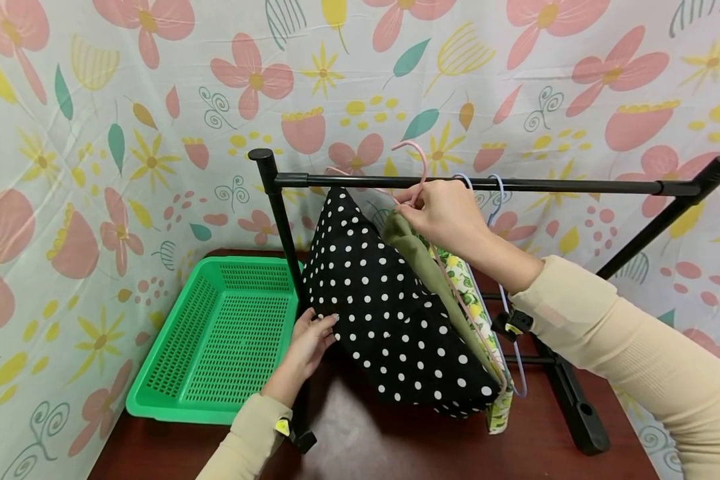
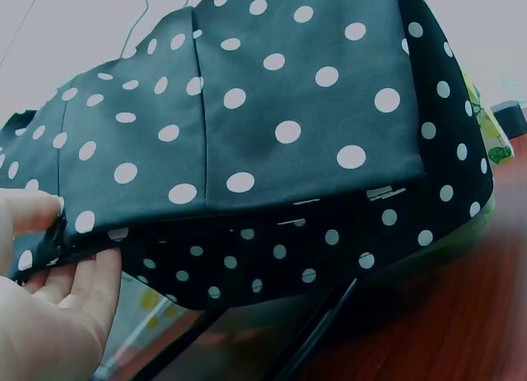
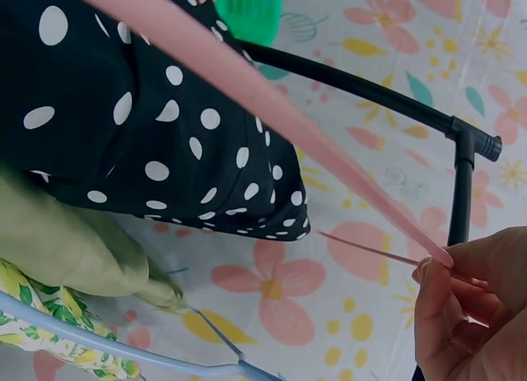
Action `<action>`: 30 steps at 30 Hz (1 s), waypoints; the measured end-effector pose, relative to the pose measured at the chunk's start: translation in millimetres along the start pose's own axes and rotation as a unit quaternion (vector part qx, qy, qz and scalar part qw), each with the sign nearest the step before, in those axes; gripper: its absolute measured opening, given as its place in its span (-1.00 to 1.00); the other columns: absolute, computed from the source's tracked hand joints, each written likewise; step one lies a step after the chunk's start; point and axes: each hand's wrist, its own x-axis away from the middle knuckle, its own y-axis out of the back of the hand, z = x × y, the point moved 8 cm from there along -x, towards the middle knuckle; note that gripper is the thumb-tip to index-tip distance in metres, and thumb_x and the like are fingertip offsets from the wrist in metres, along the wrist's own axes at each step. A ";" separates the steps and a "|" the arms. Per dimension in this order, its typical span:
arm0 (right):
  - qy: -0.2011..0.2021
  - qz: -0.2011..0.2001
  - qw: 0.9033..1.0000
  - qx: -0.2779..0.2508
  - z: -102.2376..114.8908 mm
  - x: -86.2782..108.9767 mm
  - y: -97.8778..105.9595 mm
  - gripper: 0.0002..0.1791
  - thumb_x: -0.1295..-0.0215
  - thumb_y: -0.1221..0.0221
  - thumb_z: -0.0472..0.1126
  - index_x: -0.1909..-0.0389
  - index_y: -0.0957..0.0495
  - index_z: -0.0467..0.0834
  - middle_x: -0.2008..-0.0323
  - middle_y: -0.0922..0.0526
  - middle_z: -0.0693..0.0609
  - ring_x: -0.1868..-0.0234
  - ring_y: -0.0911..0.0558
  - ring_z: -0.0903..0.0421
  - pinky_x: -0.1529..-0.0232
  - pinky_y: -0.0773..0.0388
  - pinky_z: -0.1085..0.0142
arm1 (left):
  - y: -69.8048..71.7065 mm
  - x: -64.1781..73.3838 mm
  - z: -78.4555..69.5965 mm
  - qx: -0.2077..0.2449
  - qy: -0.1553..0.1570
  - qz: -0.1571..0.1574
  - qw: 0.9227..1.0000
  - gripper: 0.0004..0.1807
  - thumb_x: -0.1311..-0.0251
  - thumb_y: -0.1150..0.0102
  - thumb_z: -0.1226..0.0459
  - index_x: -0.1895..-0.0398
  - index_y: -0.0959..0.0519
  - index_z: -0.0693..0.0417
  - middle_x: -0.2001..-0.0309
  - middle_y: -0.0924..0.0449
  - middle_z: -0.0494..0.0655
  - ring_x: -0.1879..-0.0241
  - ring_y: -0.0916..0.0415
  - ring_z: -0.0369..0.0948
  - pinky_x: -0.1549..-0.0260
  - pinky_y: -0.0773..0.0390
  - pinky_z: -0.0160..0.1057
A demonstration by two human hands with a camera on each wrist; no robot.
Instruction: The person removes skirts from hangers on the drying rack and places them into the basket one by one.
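My right hand (image 1: 447,212) pinches a pink hanger (image 1: 424,163) just below its hook, close to the rack's black rod (image 1: 576,186). In the right wrist view, the fingers grip the pink hanger (image 3: 247,99) where its bars meet. A black garment with white polka dots (image 1: 378,300) slants down by the hanger, its upper corner near the rod. My left hand (image 1: 308,343) holds the garment's left edge between thumb and fingers, as the left wrist view confirms. Behind it are an olive-green cloth (image 1: 426,263) and a lemon-print cloth (image 1: 468,293).
A green plastic basket (image 1: 180,412) sits left of the rack on the dark red table (image 1: 360,447). Pale blue hangers (image 1: 501,192) hang on the rod right of my hand. The rack's right foot (image 1: 582,413) stands on the table. A flowered curtain (image 1: 360,80) backs everything.
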 end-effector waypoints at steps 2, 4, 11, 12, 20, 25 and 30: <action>0.001 0.000 1.000 -0.001 -0.7 0.4 -0.5 -0.78 -0.15 -0.13 -0.17 0.57 -0.71 -0.06 0.67 -0.64 0.05 0.84 -0.14 0.21 0.79 -0.05 0.34 | -0.8 1.9 -4.2 -0.010 -0.007 0.003 1.000 -0.64 -0.12 -0.07 0.49 0.03 -0.28 0.16 0.45 -0.49 -0.19 0.40 -0.55 -0.28 0.31 -0.55 -0.27; 0.001 0.002 1.000 -0.003 -2.0 1.5 -1.2 -0.78 -0.16 -0.13 -0.17 0.53 -0.72 -0.07 0.66 -0.65 0.04 0.84 -0.13 0.21 0.79 -0.03 0.35 | -1.7 3.4 -8.5 -0.021 -0.011 0.005 1.000 -0.64 -0.12 -0.07 0.50 0.02 -0.29 0.19 0.42 -0.52 -0.17 0.38 -0.56 -0.27 0.30 -0.56 -0.27; -0.007 0.013 1.000 0.002 -8.2 5.7 -3.9 -0.77 -0.20 -0.14 -0.15 0.45 -0.72 -0.17 0.78 -0.54 0.00 0.84 -0.21 0.19 0.77 -0.08 0.35 | -5.7 9.0 -27.8 -0.053 -0.025 0.001 0.998 -0.75 -0.12 -0.11 0.49 0.12 -0.40 0.22 0.37 -0.60 -0.16 0.34 -0.56 -0.28 0.32 -0.58 -0.29; -0.007 0.013 1.000 0.001 -9.3 6.1 -4.2 -0.76 -0.21 -0.14 -0.15 0.49 -0.71 -0.19 0.77 -0.55 -0.01 0.83 -0.23 0.19 0.77 -0.10 0.35 | -6.3 9.8 -31.1 -0.060 -0.028 0.001 0.998 -0.76 -0.12 -0.11 0.49 0.14 -0.41 0.21 0.37 -0.60 -0.16 0.34 -0.56 -0.28 0.33 -0.58 -0.30; 0.001 0.012 1.000 -0.004 -13.0 7.7 -7.1 -0.78 -0.20 -0.14 -0.19 0.47 -0.70 -0.20 0.79 -0.54 -0.01 0.83 -0.21 0.20 0.77 -0.12 0.34 | -9.6 16.2 -60.3 -0.116 -0.058 0.000 0.992 -0.79 -0.13 -0.14 0.46 0.15 -0.44 0.25 0.41 -0.59 -0.21 0.40 -0.53 -0.32 0.43 -0.55 -0.38; 0.009 0.013 1.000 -0.019 -12.8 9.5 -9.7 -0.81 -0.19 -0.14 -0.23 0.30 -0.71 -0.18 0.59 -0.67 -0.06 0.85 -0.16 0.19 0.81 -0.05 0.34 | -16.0 23.9 -81.3 -0.157 -0.084 0.013 0.984 -0.72 -0.13 -0.14 0.46 0.06 -0.45 0.34 0.38 -0.61 -0.19 0.40 -0.57 -0.30 0.40 -0.58 -0.35; 0.008 0.010 1.000 -0.028 -12.9 9.9 -11.0 -0.80 -0.17 -0.13 -0.25 0.27 -0.71 -0.14 0.64 -0.65 -0.03 0.86 -0.17 0.19 0.82 -0.04 0.35 | -20.0 30.4 -99.4 -0.190 -0.100 0.026 0.976 -0.67 -0.13 -0.15 0.44 0.00 -0.47 0.31 0.34 -0.63 -0.18 0.38 -0.59 -0.28 0.38 -0.59 -0.33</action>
